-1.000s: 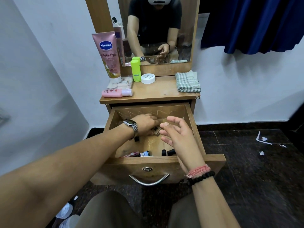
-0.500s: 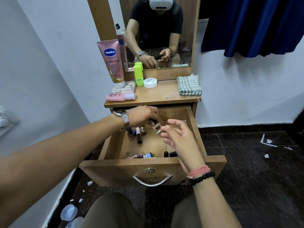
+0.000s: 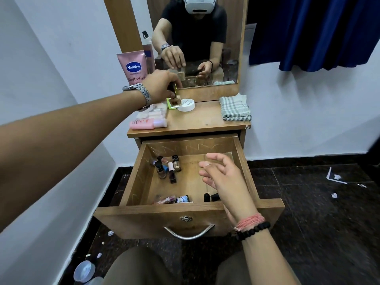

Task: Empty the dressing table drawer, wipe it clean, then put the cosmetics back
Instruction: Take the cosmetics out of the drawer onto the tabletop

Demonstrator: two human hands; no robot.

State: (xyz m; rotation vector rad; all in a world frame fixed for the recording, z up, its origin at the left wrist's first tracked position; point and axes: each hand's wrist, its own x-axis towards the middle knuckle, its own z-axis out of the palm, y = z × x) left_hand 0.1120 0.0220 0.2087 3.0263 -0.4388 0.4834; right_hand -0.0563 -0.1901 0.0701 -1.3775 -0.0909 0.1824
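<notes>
Left hand [image 3: 162, 84] pinches a small bottle [image 3: 175, 101] over the desk [image 3: 197, 122]; right hand [image 3: 223, 173] hovers loose-fingered, holding nothing, above the open drawer [image 3: 185, 217]

Dressing table top [image 3: 197, 122]: folded cloth [image 3: 235, 109] (right), white jar [image 3: 187, 105], pink bottle [image 3: 147, 123] lying.

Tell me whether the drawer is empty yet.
Not empty. The open drawer holds small bottles at back left and more items along its front wall.
</notes>
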